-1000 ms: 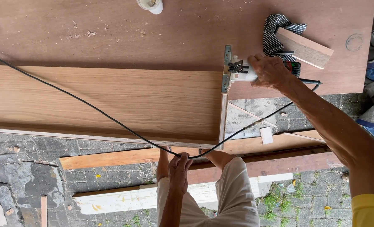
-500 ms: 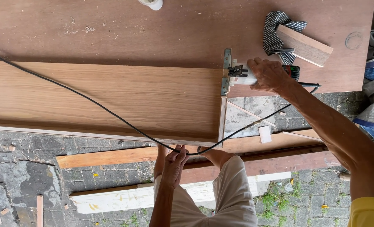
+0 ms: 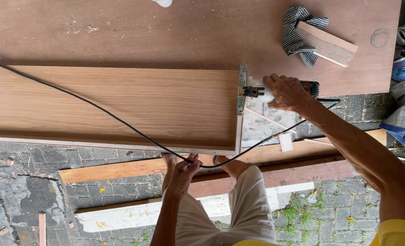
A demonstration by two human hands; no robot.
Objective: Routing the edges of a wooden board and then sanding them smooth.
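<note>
My right hand (image 3: 285,91) grips a small power saw (image 3: 257,91) with a red and black body, set at the right end of a long light wooden board (image 3: 111,102). The saw's metal base lies against the board's end edge. My left hand (image 3: 183,172) holds the black power cord (image 3: 97,109) below the board's near edge, close to my knee. The cord runs diagonally across the board from the upper left, loops at my left hand and rises to the saw.
A large brown plywood sheet (image 3: 188,32) lies under and beyond the board. A striped cloth (image 3: 298,27) and a small wood block (image 3: 327,44) rest on it. Wooden planks (image 3: 120,168), a white batten (image 3: 120,218) and scraps lie on the paved ground.
My left hand has lifted slightly toward the board's near edge with the cord. The right hand stays on the saw at the board's end.
</note>
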